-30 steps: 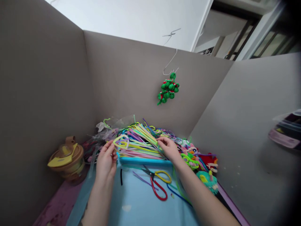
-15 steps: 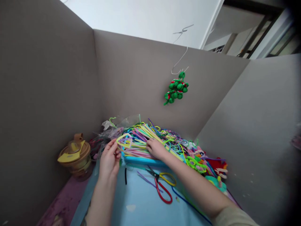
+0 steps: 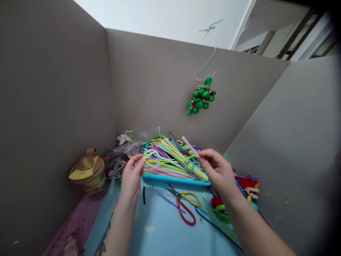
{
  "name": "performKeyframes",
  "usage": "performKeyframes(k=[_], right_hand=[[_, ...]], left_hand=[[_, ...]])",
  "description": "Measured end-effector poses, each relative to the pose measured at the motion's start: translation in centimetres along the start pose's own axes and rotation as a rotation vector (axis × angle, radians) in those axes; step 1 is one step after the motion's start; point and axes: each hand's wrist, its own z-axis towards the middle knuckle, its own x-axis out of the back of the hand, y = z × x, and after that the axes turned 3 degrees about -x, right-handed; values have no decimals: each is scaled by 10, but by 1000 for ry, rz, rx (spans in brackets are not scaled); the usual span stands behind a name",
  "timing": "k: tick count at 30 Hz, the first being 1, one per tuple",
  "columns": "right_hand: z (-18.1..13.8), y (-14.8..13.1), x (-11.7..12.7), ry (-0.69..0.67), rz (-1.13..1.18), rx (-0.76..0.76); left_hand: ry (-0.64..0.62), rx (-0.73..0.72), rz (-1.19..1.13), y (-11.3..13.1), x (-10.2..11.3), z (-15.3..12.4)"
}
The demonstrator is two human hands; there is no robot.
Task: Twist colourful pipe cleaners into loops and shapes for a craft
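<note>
My left hand (image 3: 134, 174) is closed, pinching a looped shape of bent yellow and purple pipe cleaners (image 3: 151, 159) between thumb and fingertips. On the other side, my right hand (image 3: 217, 170) grips a pale lilac pipe cleaner (image 3: 189, 145), whose free end points up and left. Between and behind the hands, a blue tray (image 3: 174, 180) bears a heap of loose pipe cleaners (image 3: 170, 156) in yellow, pink, purple and green. Scissors (image 3: 183, 203) with one red and one yellow handle lie partly spread in front of the tray.
A lidded cup (image 3: 89, 174) stands at the left by the grey partition (image 3: 160, 81). Green yarn-like ornaments (image 3: 201, 96) hang from a wire hook. Red and green fuzzy pieces (image 3: 220, 208) lie at the right. Short pipe cleaner scraps (image 3: 144, 195) dot the blue tabletop (image 3: 165, 234).
My right hand has lifted off the heap and moved right and up, now with a lilac pipe cleaner in it. My left hand keeps the looped shape, shifted slightly right.
</note>
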Motion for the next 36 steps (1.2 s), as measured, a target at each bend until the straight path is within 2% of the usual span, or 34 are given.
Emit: performKeyframes(k=[2,5,8,11,16,19,22,29,36], right_hand=[[-26,4,3,-169,-113,55],[-69,23,-2,-309,-150,9],[-103,43,-7,-312,-236,-91],[-114,54,-4,-276,-278,-97],[-87,52,10,-255,-324,8],[-63,45,9,-255,-307,71],[-41,38,-2,-245,-263,122],[0,44,-61,-254,-218,190],[14,71,-125,-410,-275,225]], left_hand=[[-67,-31,93,-4,-9,-8],[-189,0,190,-15,-23,-25],[-240,76,233,-31,-32,-43],[-206,52,244,-48,-27,-63],[3,-82,256,-66,-2,-90],[53,-96,269,-70,7,-96],[73,-102,285,-70,10,-95],[78,-98,282,-65,16,-85],[134,-82,281,-66,27,-77]])
